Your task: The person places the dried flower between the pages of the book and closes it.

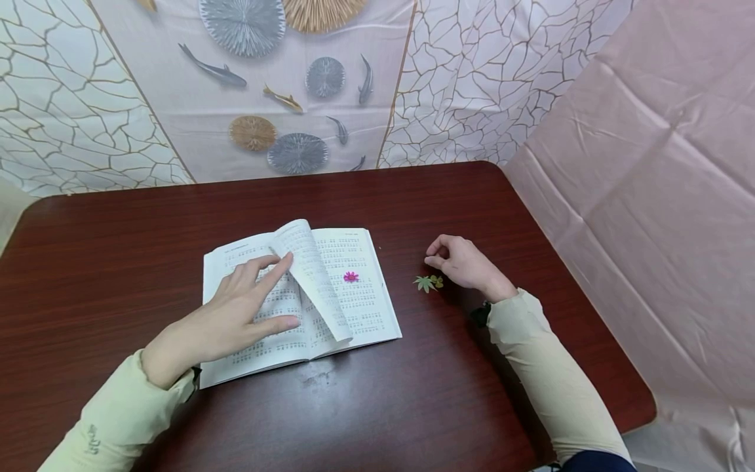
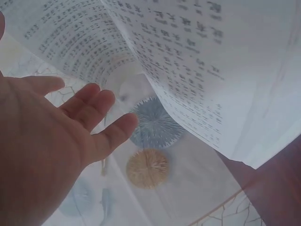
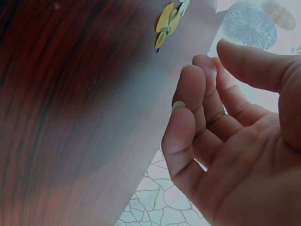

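Observation:
An open book (image 1: 371,308) of printed text lies on the table, with one page (image 1: 312,269) raised and curling over toward the right. My left hand (image 1: 227,321) is above the left side, fingers spread, index fingertip right at the raised page's edge. In the left wrist view its fingers (image 2: 117,132) are loosely extended below the curved paper. A small pink flower (image 1: 350,276) lies on the right-hand page. To the book's right, my right hand (image 1: 466,262) hovers with fingers loosely bent and nothing in them. Near it are a green star-shaped leaf (image 1: 423,284) and a small yellow flower (image 1: 437,282).
The dark red-brown wooden table (image 1: 366,406) has rounded corners. A patterned cloth (image 1: 354,39) hangs behind its far edge, and a plain pinkish cloth (image 1: 660,196) hangs along the right side.

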A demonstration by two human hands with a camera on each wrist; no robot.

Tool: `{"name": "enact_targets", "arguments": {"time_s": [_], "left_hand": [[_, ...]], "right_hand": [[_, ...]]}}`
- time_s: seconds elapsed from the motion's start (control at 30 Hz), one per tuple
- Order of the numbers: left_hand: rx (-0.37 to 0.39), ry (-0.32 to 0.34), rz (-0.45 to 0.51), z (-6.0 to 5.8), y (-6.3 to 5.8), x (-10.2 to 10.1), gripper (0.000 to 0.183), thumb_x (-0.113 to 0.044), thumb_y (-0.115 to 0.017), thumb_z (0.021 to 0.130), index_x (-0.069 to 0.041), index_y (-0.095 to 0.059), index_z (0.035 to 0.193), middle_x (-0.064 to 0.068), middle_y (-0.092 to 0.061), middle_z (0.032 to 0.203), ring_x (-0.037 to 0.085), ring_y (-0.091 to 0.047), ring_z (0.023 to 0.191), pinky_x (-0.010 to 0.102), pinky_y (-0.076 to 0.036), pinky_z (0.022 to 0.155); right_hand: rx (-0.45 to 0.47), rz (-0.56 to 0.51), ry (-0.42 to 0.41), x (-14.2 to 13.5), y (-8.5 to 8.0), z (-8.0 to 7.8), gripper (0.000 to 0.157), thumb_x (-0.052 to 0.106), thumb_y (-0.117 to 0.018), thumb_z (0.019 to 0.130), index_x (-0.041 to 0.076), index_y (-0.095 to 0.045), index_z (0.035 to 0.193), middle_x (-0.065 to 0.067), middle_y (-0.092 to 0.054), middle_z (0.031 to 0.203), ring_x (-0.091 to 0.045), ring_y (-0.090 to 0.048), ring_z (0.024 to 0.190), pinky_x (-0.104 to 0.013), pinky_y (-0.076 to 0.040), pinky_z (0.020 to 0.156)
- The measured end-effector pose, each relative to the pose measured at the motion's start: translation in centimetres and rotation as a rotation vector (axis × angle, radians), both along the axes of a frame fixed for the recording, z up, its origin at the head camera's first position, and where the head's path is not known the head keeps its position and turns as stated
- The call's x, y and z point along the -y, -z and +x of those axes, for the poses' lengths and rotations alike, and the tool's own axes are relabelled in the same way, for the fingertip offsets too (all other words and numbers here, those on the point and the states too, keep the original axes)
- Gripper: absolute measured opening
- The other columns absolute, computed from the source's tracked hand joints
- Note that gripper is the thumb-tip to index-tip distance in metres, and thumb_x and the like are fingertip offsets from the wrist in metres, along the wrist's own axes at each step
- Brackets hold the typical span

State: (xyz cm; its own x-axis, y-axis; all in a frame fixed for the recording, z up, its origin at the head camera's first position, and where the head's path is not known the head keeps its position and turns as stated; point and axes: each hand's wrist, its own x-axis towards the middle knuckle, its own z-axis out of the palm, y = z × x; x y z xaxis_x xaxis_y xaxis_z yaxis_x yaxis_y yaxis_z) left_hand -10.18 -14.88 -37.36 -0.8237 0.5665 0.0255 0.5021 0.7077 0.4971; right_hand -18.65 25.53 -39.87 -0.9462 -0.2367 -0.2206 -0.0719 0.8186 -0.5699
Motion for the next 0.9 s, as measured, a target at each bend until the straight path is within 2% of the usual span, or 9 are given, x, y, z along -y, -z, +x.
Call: {"name": "enact_targets", "arguments": {"time_s": [0.17, 0.3, 0.4, 0.5, 0.57, 0.67, 0.77, 0.9], "left_hand": [[0.053, 0.015, 0.017, 0.0, -0.3, -0.3, 0.104, -0.063, -0.058, 0.088, -0.020, 0.008, 0.156, 0.012, -0.018, 0.159, 0.035, -0.020, 0.143, 0.059, -0.016, 0.110], [0.061, 0.059, 0.064, 0.1, -0.2, -0.7, 0.118, -0.057, -0.065, 0.086, -0.016, 0.026, 0.150, 0.008, -0.025, 0.158, 0.026, -0.026, 0.144, 0.054, -0.016, 0.113], [0.072, 0.094, 0.092, 0.2, -0.1, -1.2, 0.123, -0.054, -0.068, 0.086, -0.015, 0.031, 0.147, 0.001, -0.033, 0.155, 0.024, -0.028, 0.143, 0.052, -0.017, 0.113], [0.112, 0.120, 0.060, 0.4, 0.0, -1.5, 0.114, -0.055, -0.066, 0.087, -0.013, 0.017, 0.154, -0.003, -0.042, 0.149, 0.023, -0.029, 0.143, 0.052, -0.014, 0.114], [0.127, 0.141, 0.018, 0.6, 0.1, -1.6, 0.104, -0.055, -0.065, 0.088, -0.010, -0.002, 0.157, -0.002, -0.050, 0.143, 0.022, -0.029, 0.143, 0.053, -0.013, 0.115], [0.117, 0.172, -0.043, 0.8, 0.1, -1.7, 0.087, -0.053, -0.064, 0.089, -0.006, -0.028, 0.153, 0.001, -0.056, 0.138, 0.021, -0.035, 0.140, 0.054, -0.013, 0.114], [0.100, 0.179, -0.065, 0.9, 0.2, -1.8, 0.081, -0.052, -0.065, 0.089, -0.007, -0.037, 0.149, 0.003, -0.056, 0.138, 0.024, -0.036, 0.140, 0.055, -0.015, 0.114], [0.089, 0.172, -0.079, 0.9, 0.3, -1.8, 0.078, -0.052, -0.065, 0.088, -0.008, -0.041, 0.148, 0.004, -0.053, 0.141, 0.027, -0.036, 0.140, 0.057, -0.015, 0.113]], "right_hand": [[0.006, -0.005, -0.001, 0.0, 0.0, 0.1, 0.013, 0.019, -0.062, 0.096, 0.007, -0.062, 0.103, -0.007, -0.060, 0.083, -0.020, -0.052, 0.067, -0.032, -0.044, 0.062], [0.004, -0.001, 0.001, -0.1, 0.0, 0.1, 0.013, 0.019, -0.062, 0.096, 0.007, -0.062, 0.103, -0.007, -0.060, 0.083, -0.020, -0.052, 0.067, -0.032, -0.044, 0.062], [0.002, -0.003, -0.002, -0.1, 0.0, 0.0, 0.013, 0.019, -0.062, 0.096, 0.007, -0.062, 0.102, -0.007, -0.060, 0.083, -0.020, -0.052, 0.067, -0.032, -0.045, 0.062], [-0.002, -0.005, -0.005, -0.1, 0.0, 0.0, 0.013, 0.019, -0.062, 0.096, 0.007, -0.063, 0.102, -0.007, -0.061, 0.083, -0.020, -0.053, 0.068, -0.032, -0.045, 0.062], [-0.003, -0.006, -0.006, -0.1, 0.0, 0.0, 0.013, 0.019, -0.063, 0.096, 0.007, -0.063, 0.102, -0.008, -0.061, 0.083, -0.020, -0.053, 0.068, -0.032, -0.045, 0.062], [0.000, -0.003, -0.006, -0.1, 0.0, 0.0, 0.014, 0.019, -0.063, 0.096, 0.007, -0.062, 0.102, -0.009, -0.062, 0.084, -0.020, -0.053, 0.068, -0.032, -0.045, 0.063], [0.001, 0.003, -0.008, -0.2, 0.0, 0.0, 0.014, 0.020, -0.062, 0.096, 0.007, -0.062, 0.103, -0.009, -0.061, 0.084, -0.020, -0.053, 0.068, -0.032, -0.045, 0.063], [0.005, 0.018, -0.018, -0.3, 0.0, 0.0, 0.014, 0.020, -0.063, 0.096, 0.007, -0.063, 0.102, -0.008, -0.060, 0.082, -0.020, -0.053, 0.068, -0.032, -0.045, 0.063]]}}
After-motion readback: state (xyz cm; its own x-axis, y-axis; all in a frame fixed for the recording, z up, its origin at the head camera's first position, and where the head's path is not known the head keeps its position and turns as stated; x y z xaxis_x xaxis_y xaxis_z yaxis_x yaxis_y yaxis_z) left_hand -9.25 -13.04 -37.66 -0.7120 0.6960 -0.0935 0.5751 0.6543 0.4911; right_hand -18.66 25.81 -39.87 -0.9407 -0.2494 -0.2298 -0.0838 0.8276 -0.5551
